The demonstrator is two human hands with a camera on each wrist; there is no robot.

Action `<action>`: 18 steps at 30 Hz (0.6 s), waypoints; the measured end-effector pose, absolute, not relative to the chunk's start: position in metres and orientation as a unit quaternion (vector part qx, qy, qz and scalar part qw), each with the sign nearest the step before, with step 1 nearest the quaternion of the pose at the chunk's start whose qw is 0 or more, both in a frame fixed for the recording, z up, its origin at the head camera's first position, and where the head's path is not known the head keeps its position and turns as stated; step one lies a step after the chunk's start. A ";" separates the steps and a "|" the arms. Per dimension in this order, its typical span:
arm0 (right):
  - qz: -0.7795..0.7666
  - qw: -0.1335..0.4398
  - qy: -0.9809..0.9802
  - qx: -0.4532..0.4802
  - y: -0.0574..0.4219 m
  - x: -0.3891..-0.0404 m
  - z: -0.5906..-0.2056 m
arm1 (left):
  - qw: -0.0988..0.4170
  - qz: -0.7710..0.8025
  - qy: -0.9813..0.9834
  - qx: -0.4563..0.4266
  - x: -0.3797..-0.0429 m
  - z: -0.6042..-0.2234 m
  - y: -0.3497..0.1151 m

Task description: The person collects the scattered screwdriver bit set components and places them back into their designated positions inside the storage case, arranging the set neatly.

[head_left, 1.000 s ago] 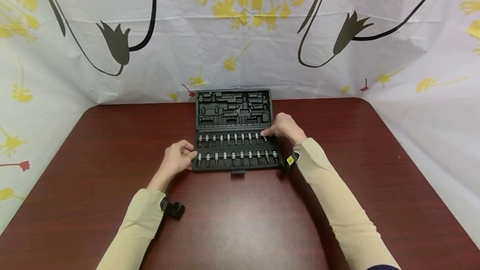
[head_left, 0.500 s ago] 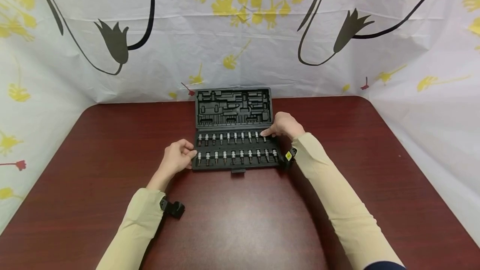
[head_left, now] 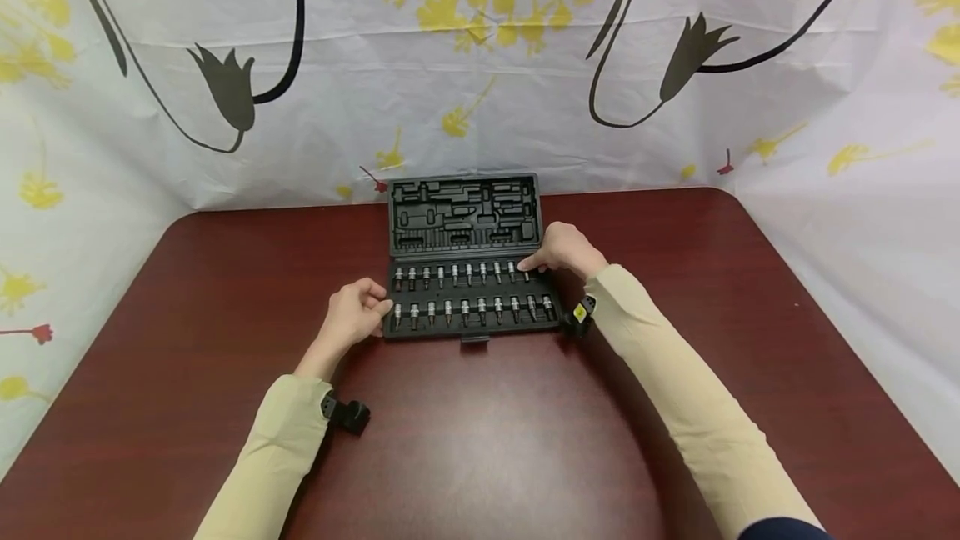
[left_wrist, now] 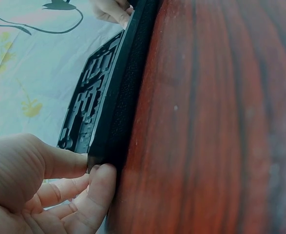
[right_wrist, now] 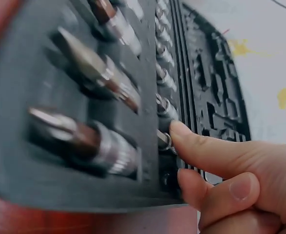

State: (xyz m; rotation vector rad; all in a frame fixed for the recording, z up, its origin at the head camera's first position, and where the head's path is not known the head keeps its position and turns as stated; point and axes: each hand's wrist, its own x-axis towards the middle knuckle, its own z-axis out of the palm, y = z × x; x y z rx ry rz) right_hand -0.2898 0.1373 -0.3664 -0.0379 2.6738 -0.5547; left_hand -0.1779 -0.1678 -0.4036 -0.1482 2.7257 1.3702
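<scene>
An open black plastic case (head_left: 472,294) lies on the table, its lid (head_left: 465,215) tipped back to the far side. Two rows of silver bit sockets fill its base. At the near left corner, my left hand (head_left: 354,311) pinches the case edge between thumb and fingers, as the left wrist view shows closely. My right hand (head_left: 566,252) is at the far right end of the back row. There its thumb (right_wrist: 196,146) presses on the last bit socket (right_wrist: 164,140), with the fingers curled beside the case's right edge. Larger bit sockets (right_wrist: 108,148) of the front row show in the right wrist view.
The dark red wooden table (head_left: 480,440) spreads around the case. Behind it hangs a white curtain (head_left: 480,123) with yellow and grey flower prints, close to the lid. A latch (head_left: 475,340) juts from the case's front edge. A small black camera (head_left: 348,417) sits on the left wrist.
</scene>
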 end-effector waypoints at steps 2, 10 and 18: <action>-0.223 0.188 0.956 -0.020 0.140 -0.286 -0.366 | 0.043 0.448 0.892 -0.046 -0.178 -0.403 -0.168; -0.263 0.149 0.953 -0.038 0.150 -0.268 -0.354 | 0.047 0.445 0.893 -0.044 -0.177 -0.400 -0.169; -0.261 0.128 0.955 -0.064 0.158 -0.246 -0.346 | 0.056 0.443 0.894 -0.041 -0.176 -0.400 -0.170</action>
